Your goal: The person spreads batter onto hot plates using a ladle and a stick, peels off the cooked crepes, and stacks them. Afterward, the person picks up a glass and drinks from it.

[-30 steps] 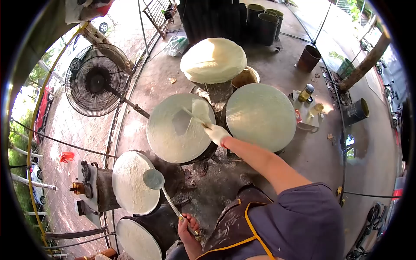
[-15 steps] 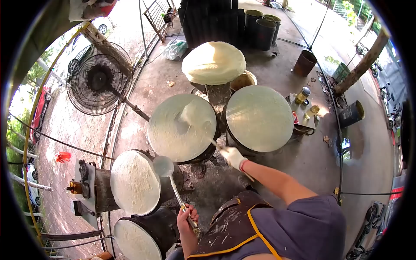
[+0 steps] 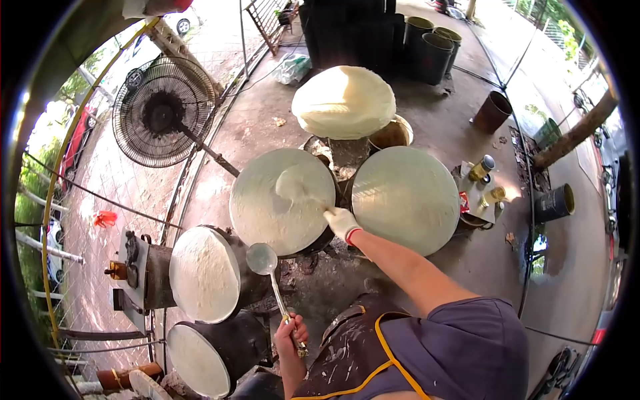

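My left hand (image 3: pixel 291 333) is closed round the metal handle of a ladle (image 3: pixel 261 259). The ladle's round bowl hangs between the middle-left griddle and the flour-white round at left. My right hand (image 3: pixel 342 223), in a white glove with a red cuff, grips a thin-handled spreader (image 3: pixel 319 201). Its far end lies in the pale batter (image 3: pixel 291 185) on a round griddle (image 3: pixel 248 223), where it blends with the batter. Close to the right of that hand is a second round griddle (image 3: pixel 407 200) coated with a pale sheet.
Two more pale-coated griddles (image 3: pixel 203 273) (image 3: pixel 198 360) stand at left. A pale stack of round sheets (image 3: pixel 344 103) sits behind. Jars (image 3: pixel 481 168) stand on a small table at right. A fan (image 3: pixel 162 113) stands at left. Dark barrels (image 3: pixel 427 59) are at the back.
My right hand has moved left and up with the spreader, over the griddle's right edge. The batter's smear has changed shape. The ladle stays in my left hand, and the view has shifted slightly.
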Action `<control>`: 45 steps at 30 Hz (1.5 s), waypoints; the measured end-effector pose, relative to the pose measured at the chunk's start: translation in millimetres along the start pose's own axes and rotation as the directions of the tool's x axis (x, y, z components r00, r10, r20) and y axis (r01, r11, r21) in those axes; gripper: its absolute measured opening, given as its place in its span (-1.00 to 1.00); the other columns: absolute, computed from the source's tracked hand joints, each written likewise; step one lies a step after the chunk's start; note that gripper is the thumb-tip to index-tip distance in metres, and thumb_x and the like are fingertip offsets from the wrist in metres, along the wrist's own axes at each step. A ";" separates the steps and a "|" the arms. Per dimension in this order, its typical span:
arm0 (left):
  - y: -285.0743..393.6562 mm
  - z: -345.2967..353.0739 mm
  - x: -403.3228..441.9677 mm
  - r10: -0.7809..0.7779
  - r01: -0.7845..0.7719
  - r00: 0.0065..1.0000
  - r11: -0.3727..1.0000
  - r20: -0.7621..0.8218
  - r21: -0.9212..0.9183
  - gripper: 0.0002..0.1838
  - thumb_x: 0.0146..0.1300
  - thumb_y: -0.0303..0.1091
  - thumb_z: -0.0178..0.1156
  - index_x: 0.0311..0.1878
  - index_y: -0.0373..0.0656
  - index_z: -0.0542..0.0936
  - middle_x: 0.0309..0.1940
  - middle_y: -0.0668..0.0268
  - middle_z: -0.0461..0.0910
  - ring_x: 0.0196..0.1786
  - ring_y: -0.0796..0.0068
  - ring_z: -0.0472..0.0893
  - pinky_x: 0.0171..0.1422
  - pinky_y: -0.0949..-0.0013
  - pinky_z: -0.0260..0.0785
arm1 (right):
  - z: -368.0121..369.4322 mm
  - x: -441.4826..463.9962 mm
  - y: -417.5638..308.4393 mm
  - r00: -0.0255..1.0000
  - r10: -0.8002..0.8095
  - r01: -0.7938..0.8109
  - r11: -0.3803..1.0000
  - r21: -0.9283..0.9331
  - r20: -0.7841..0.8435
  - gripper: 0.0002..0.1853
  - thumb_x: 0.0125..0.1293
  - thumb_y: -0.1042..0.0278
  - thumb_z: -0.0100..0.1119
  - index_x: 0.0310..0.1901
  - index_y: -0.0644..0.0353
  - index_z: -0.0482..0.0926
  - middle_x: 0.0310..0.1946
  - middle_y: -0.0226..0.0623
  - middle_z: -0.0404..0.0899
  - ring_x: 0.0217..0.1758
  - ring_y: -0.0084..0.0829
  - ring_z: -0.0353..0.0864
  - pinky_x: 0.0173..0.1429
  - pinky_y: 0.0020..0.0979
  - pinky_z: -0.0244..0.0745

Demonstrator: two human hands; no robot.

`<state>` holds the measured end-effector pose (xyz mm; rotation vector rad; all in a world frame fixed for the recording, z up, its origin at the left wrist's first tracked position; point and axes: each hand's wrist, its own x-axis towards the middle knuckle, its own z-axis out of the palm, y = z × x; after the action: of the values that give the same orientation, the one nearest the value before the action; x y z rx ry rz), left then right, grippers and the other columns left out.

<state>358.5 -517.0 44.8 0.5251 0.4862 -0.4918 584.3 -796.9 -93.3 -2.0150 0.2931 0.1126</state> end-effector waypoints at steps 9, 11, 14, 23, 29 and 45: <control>-39.8 20.4 -6.8 0.020 -0.027 0.989 0.998 -0.143 -0.048 -0.87 0.39 -0.41 -0.07 -0.06 -0.18 0.40 -0.39 0.33 0.38 -0.62 0.62 0.25 -0.60 0.52 0.14 | -15.6 65.8 20.3 0.986 -0.069 0.066 0.998 0.022 0.151 -0.62 0.26 0.08 0.08 -0.03 0.15 0.61 -0.53 -0.19 0.58 -0.45 -0.36 0.55 -0.31 -0.31 0.43; -42.8 9.8 -3.9 0.009 -0.017 0.986 0.998 -0.165 -0.052 -0.90 0.41 -0.38 -0.07 -0.11 -0.15 0.41 -0.47 0.37 0.34 -0.64 0.62 0.24 -0.62 0.53 0.11 | -23.8 40.4 -1.1 0.867 0.196 -0.268 0.959 0.096 0.458 -0.66 0.23 0.11 0.13 -0.06 0.13 0.63 -0.61 -0.30 0.49 -0.47 -0.44 0.52 -0.33 -0.34 0.42; -38.4 0.9 2.4 -0.020 0.008 0.982 0.998 -0.188 -0.066 -0.89 0.41 -0.37 -0.06 -0.12 -0.14 0.41 -0.51 0.38 0.32 -0.66 0.61 0.24 -0.65 0.51 0.10 | -41.6 57.5 -13.5 0.903 -0.017 0.016 1.000 0.006 0.430 -0.61 0.23 0.06 0.12 -0.13 0.24 0.62 -0.45 -0.05 0.62 -0.37 -0.27 0.59 -0.18 -0.29 0.48; 6.5 24.1 82.7 0.282 -0.040 0.913 0.780 -0.294 0.625 -0.81 0.33 -0.39 0.03 -0.43 -0.13 0.31 -0.71 0.40 0.26 -0.78 0.55 0.25 -0.74 0.42 0.09 | -66.2 -31.4 -22.9 0.769 0.374 -0.445 0.895 0.016 0.518 -0.64 0.28 0.03 0.07 -0.05 0.09 0.62 -0.68 -0.47 0.34 -0.75 -0.58 0.26 -0.69 -0.49 0.17; -20.6 17.2 141.9 0.433 0.017 0.841 0.580 -0.325 0.815 -0.87 0.22 -0.43 0.05 -0.33 -0.17 0.29 -0.72 0.34 0.28 -0.80 0.47 0.33 -0.77 0.35 0.15 | 25.8 -125.1 -14.2 0.727 0.468 -0.685 0.528 0.501 0.502 -0.79 0.33 0.08 0.08 -0.19 0.00 0.47 -0.61 -0.47 0.35 -0.77 -0.65 0.12 -0.71 -0.50 -0.03; 34.9 19.0 27.1 -0.131 0.144 0.988 0.968 -0.077 0.204 -0.88 0.41 -0.39 -0.06 -0.24 -0.21 0.41 -0.56 0.40 0.28 -0.68 0.69 0.23 -0.67 0.56 0.11 | 21.6 -136.1 -0.4 0.931 0.162 -0.285 0.882 0.374 0.327 -0.61 0.31 0.19 0.04 0.13 0.15 0.53 -0.53 -0.46 0.50 -0.50 -0.57 0.44 -0.40 -0.50 0.33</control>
<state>404.6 -509.9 56.6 0.7139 0.5370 -0.6658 454.0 -756.0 -74.3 -1.5077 0.3344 0.4513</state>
